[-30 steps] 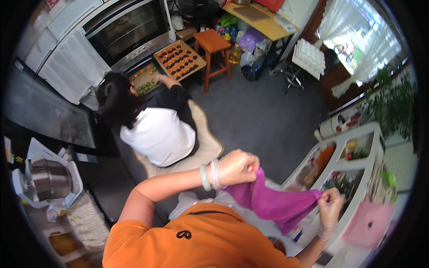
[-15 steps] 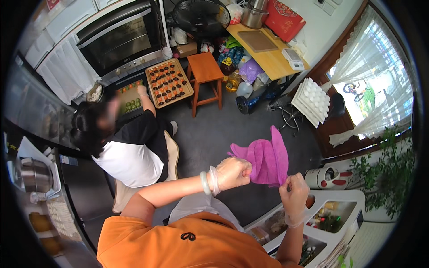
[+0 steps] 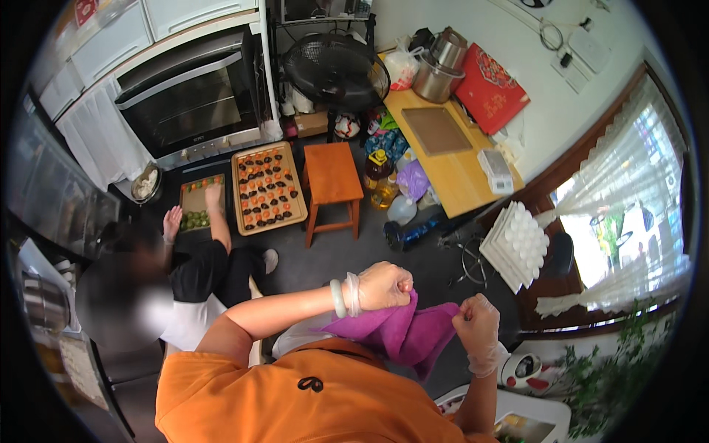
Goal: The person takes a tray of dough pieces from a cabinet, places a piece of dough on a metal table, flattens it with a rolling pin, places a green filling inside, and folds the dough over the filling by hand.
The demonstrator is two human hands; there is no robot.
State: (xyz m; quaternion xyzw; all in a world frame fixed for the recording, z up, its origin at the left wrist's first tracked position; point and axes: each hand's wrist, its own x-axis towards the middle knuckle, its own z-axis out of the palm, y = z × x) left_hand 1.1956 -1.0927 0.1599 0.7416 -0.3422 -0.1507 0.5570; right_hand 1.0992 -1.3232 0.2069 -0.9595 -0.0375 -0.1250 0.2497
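Purple cloth (image 3: 391, 336) has swung down since half a second ago: then it was flung out past the fists, now it sags between them, toward the lap. Dark floor (image 3: 321, 258) fills the middle. Oven (image 3: 188, 96) top left. Wooden table (image 3: 443, 173) toward the upper right: steel pot (image 3: 434, 80) at its far left corner, red box (image 3: 491, 88) along the far right edge, white scale (image 3: 495, 171) by the near right corner. Co-worker (image 3: 196, 325) at lower left, one hand (image 3: 214, 196) over the right edge of the smaller tray (image 3: 195, 201). Larger tray (image 3: 298, 188), rows of orange and dark pieces, just left of the stool (image 3: 332, 170).

Left hand (image 3: 384, 286): fist, fingers pressed together, pinching the cloth's upper edge. Right hand (image 3: 478, 325): fingers curled, tips nipping a cloth corner; exact finger placement hidden. Both look thinly gloved. Pale bangle (image 3: 338, 298) on left wrist.

Step in hand, judged: shaking or straightening the cloth, held in the air, no surface under it. Next move seems to call for both pinches kept firm, hands level and further apart, so the folds open.
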